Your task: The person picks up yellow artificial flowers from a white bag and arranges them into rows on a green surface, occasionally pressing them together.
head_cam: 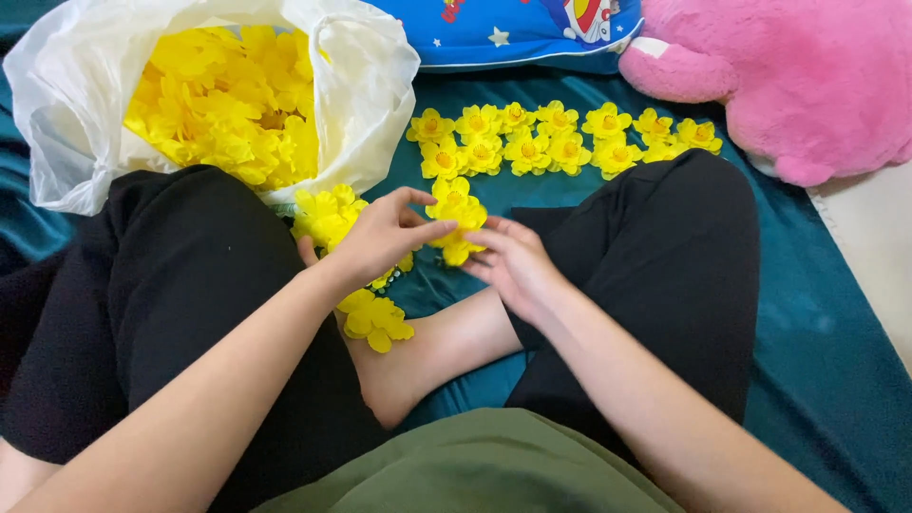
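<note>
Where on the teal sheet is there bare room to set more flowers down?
Free: the teal sheet right of the right knee, below the pink plush. Crowded: the strip between the white bag and plush, filled by laid-out yellow flowers; both hands, left and right, hold flowers mid-lap.

bright, even indoor light with soft shadows (no harsh glare); sharp throughout, slight blur at the fingertips.
</note>
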